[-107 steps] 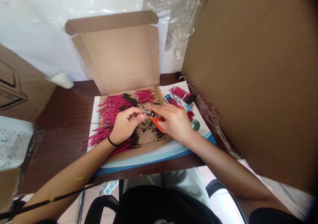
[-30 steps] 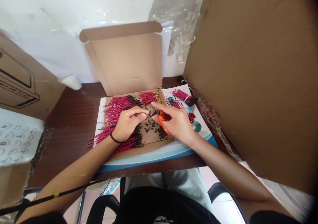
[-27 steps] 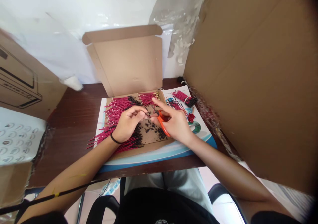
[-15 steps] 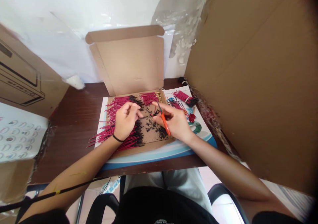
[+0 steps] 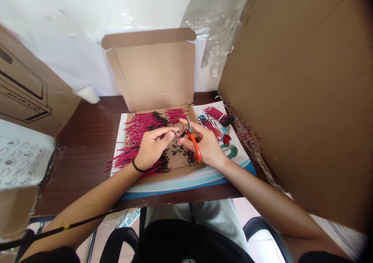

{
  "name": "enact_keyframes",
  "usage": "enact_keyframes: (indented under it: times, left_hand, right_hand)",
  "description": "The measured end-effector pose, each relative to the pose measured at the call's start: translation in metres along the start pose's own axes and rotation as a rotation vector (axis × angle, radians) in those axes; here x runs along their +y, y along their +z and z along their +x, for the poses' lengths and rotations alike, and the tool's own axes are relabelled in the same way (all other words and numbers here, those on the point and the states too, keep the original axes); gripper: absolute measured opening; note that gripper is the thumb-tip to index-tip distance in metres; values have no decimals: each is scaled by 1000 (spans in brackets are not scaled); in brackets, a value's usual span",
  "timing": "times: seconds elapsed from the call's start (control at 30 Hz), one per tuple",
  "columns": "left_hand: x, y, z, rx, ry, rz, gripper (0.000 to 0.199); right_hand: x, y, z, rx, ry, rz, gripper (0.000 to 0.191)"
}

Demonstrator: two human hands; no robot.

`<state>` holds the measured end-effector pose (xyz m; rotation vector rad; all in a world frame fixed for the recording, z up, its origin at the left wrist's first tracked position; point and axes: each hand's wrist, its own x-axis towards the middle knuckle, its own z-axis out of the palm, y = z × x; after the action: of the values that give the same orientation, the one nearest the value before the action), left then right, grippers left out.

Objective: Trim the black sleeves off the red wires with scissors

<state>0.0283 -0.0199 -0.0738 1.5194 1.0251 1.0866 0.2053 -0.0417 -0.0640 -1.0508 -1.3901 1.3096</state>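
My left hand (image 5: 153, 146), with a dark band at its wrist, pinches a thin wire (image 5: 175, 134) with a dark end. Orange-handled scissors (image 5: 196, 146) rest in my right hand (image 5: 208, 143), blades pointing away from me. The right fingertips meet the wire near the left ones; whether they grip it too is hard to see. Beneath the hands, black scraps (image 5: 176, 153) litter a cardboard box (image 5: 175, 165). Red wires with black ends (image 5: 140, 125) lie in rows on its left side. A smaller pile of red wires with gold-coloured tips (image 5: 175, 114) lies at the back.
The box's raised lid (image 5: 154, 74) leans toward the wall. To the right lie a tied bundle of red wires (image 5: 215, 112), a small red object (image 5: 226, 139) and a green ring (image 5: 233, 150). A tall cardboard panel (image 5: 291, 100) borders the right side.
My left hand has moved right, bringing its fingertips to those of my right hand. The scissors have turned slightly, and their orange handles look wider apart.
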Motion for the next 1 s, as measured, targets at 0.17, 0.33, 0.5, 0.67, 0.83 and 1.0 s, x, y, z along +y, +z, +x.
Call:
enact_keyframes:
  times: [0.17, 0.33, 0.5, 0.67, 0.83, 1.0]
  left_hand:
    - [1, 4, -4, -113, -16, -197, 24]
    - [3, 3, -2, 11, 63, -90, 25]
    - [2, 6, -1, 133, 54, -17, 24]
    - [-2, 6, -1, 116, 28, 5, 18]
    - [-5, 6, -1, 111, 45, 17, 15]
    - [-5, 7, -1, 111, 40, 6, 15]
  right_hand:
    - [8, 2, -1, 1, -68, -83, 51]
    - [-2, -8, -3, 218, -407, -560, 37]
    - [-11, -20, -1, 351, -571, -965, 19]
    - [-7, -17, 0, 199, -445, -1042, 23]
    - [-6, -13, -1, 137, -385, -1034, 23]
    - [0, -13, -1, 108, -410, -1055, 17]
